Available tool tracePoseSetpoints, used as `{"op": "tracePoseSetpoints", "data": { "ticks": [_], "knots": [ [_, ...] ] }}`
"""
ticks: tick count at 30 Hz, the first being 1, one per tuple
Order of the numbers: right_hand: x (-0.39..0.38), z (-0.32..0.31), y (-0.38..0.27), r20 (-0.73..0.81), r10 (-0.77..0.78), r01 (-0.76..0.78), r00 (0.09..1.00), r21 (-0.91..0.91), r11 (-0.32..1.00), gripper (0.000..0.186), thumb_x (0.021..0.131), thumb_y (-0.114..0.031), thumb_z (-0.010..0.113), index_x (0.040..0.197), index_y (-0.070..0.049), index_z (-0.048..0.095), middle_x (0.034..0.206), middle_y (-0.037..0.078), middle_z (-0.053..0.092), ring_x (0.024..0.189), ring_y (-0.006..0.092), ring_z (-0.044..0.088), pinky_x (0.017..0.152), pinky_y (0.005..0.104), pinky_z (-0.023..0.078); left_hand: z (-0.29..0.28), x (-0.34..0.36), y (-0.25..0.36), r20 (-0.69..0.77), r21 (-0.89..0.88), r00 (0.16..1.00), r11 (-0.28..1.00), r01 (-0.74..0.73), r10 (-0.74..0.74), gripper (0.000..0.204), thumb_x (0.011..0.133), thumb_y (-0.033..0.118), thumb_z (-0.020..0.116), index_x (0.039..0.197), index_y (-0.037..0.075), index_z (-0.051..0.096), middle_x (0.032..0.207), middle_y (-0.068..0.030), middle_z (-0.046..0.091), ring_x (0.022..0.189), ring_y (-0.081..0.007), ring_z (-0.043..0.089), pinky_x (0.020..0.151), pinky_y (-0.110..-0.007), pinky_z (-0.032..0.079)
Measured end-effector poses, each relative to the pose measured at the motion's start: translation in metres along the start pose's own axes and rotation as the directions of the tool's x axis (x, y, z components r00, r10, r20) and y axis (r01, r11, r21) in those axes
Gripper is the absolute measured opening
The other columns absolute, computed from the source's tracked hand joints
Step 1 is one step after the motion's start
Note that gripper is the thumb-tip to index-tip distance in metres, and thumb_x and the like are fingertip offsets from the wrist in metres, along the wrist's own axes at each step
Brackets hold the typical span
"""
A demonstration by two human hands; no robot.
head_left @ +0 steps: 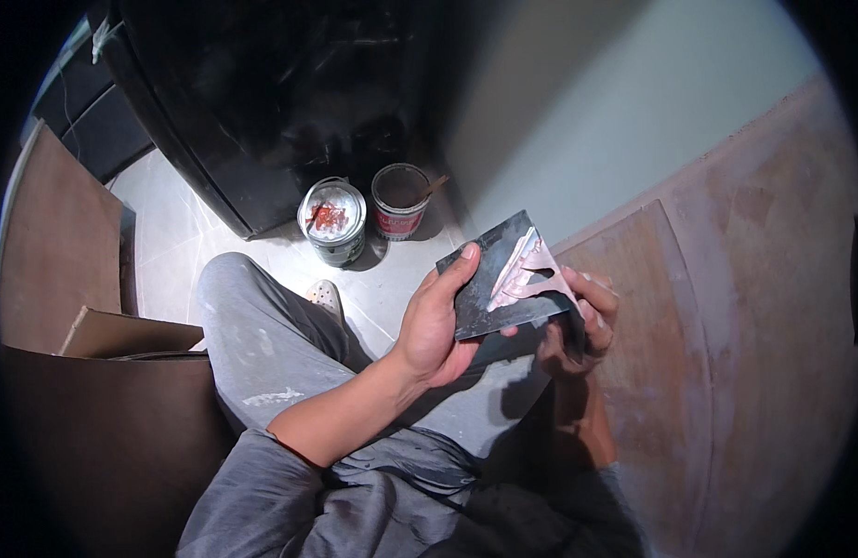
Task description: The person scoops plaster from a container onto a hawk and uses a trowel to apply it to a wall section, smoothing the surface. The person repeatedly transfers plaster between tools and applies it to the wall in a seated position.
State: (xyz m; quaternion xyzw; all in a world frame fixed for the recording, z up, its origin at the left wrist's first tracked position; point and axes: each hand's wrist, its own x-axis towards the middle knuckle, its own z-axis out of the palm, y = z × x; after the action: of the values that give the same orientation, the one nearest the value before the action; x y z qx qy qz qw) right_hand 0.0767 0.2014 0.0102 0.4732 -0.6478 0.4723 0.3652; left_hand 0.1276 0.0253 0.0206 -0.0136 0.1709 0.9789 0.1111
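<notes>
My left hand (435, 321) grips a dark, square, flat plate (480, 299) by its near left side, thumb on top and fingertips showing under its lower edge. Pinkish filler paste (514, 282) lies smeared across the plate's right part. At that side my right hand (592, 316) is closed on a thin, dark, flat spreader (572, 333). Paste stretches between the plate and the spreader, with dark gaps in it. Part of the spreader and some right fingers are hidden in shadow.
Beyond my knee, a paint-type can (332, 228) with a red-stained lid stands beside an open can (400, 206) holding a stick. A glossy black cabinet (262, 102) rises behind them. Brown panels (62, 232) stand left; a patched wooden surface (773, 307) runs along the right.
</notes>
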Motion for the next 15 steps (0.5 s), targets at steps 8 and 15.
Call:
{"op": "tracePoseSetpoints", "data": {
  "ticks": [8,15],
  "knots": [
    [-0.019,-0.025,0.020,0.025,0.697,-0.697,0.716,-0.010,0.717,0.047,0.089,0.003,0.063,0.136,0.001,0.058,0.128,0.016,0.063,0.115,0.0295,0.062,0.100,0.0397,0.050,-0.008,0.006,0.010,0.007,0.300,0.973,0.928,-0.221,0.230,0.047,0.108,0.038,0.049,0.131,-0.003,0.054,0.111,-0.0149,0.070,0.093,-0.0226,0.074,0.067,-0.034,0.064],
    [0.010,-0.017,-0.041,0.023,0.952,-0.794,0.306,0.558,0.242,0.066,0.086,-0.005,0.055,0.150,0.002,0.042,0.134,0.017,0.057,0.120,0.0267,0.059,0.107,0.0405,0.047,-0.011,0.015,0.002,0.111,0.661,0.721,0.490,-0.568,0.684,0.045,0.110,0.029,0.047,0.130,-0.009,0.060,0.115,-0.0127,0.069,0.110,-0.0163,0.060,0.101,-0.030,0.044]
  ]
}}
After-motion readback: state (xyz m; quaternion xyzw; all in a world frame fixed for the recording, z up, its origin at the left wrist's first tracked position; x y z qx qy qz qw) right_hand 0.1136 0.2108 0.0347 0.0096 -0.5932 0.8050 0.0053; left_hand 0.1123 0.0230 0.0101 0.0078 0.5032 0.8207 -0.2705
